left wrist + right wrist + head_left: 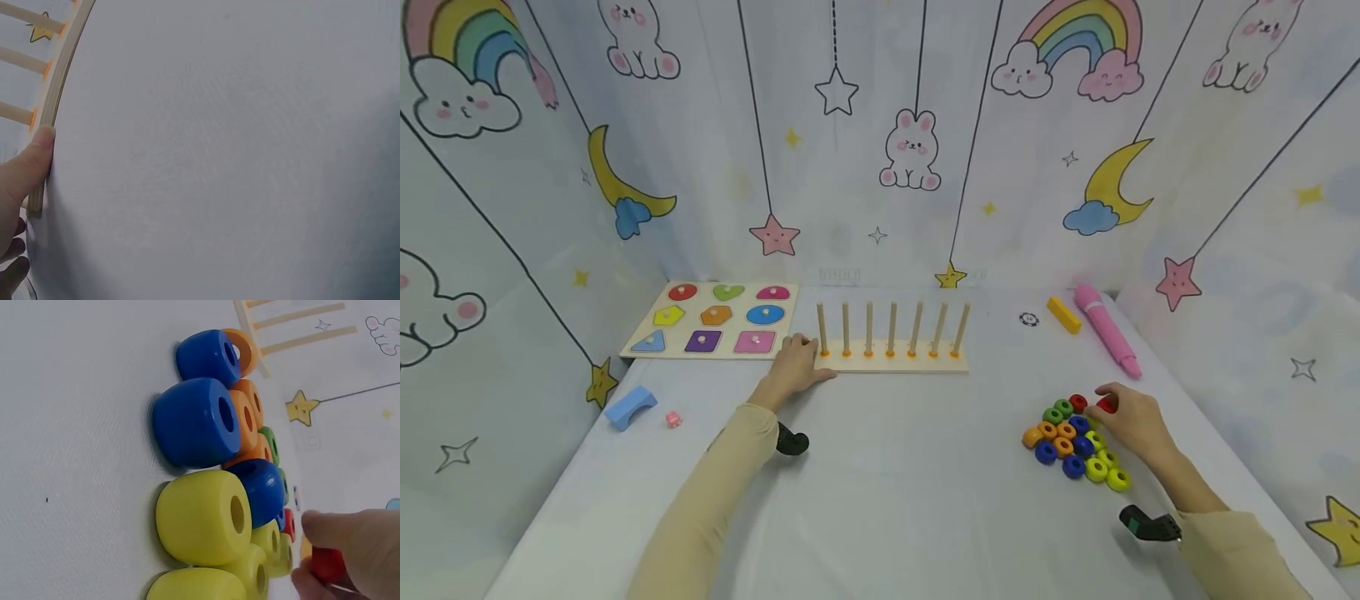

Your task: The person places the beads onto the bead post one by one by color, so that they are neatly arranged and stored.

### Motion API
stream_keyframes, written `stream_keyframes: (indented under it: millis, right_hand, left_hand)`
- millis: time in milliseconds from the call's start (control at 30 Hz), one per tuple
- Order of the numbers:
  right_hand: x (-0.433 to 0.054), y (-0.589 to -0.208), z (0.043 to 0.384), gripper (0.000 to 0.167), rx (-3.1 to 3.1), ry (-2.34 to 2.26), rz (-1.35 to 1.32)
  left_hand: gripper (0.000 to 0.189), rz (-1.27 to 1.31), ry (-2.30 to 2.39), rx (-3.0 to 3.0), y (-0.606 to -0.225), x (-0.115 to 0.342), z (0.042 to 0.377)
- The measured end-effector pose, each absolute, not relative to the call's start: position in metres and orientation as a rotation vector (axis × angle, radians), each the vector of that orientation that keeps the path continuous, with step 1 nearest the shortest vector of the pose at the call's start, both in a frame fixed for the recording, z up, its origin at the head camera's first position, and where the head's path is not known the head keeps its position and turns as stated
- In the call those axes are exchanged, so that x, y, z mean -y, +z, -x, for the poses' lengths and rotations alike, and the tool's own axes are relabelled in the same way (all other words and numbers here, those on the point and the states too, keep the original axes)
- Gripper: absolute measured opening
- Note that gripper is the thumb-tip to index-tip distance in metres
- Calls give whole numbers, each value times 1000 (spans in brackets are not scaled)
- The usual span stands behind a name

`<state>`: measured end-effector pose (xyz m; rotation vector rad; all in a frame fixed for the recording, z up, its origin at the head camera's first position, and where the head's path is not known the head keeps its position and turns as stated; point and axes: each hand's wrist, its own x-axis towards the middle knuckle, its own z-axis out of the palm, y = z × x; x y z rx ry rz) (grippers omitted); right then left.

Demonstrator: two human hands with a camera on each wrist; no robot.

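A wooden peg board (895, 364) with a row of several upright pegs stands toward the back of the table. My left hand (793, 364) grips its left end, the thumb (39, 153) lying along the front edge. At the right, my right hand (1135, 421) pinches a red bead (327, 565) between thumb and fingers, at the far right side of a cluster of beads. Green, orange, yellow and blue beads (195, 425) with holes lie together there, along with another red bead (1078, 403). No beads sit on the pegs.
A shape puzzle board (652, 343) lies left of the peg board. Nearer me are a blue arch block (630, 407) and a small pink die (673, 419). A yellow block (1063, 316) and a pink marker-like stick (1107, 330) lie at the back right.
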<state>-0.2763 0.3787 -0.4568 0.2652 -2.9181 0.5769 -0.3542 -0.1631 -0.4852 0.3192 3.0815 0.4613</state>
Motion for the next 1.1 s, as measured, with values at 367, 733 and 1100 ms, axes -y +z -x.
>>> stream_keyframes:
  millis: [367,733,1100]
  right_hand:
    - [-347,-441,287,31,2700,751,-406]
    - [-272,-415,318,30,2647,938,-686]
    - [-133,-380,375,31,2479,982,-956]
  left_hand:
    - [85,-336,615,-3021,-488,167,359]
    - [87,-296,667,-2962,-485,169,361]
    - [80,-354,692,-2935,-480,170,359]
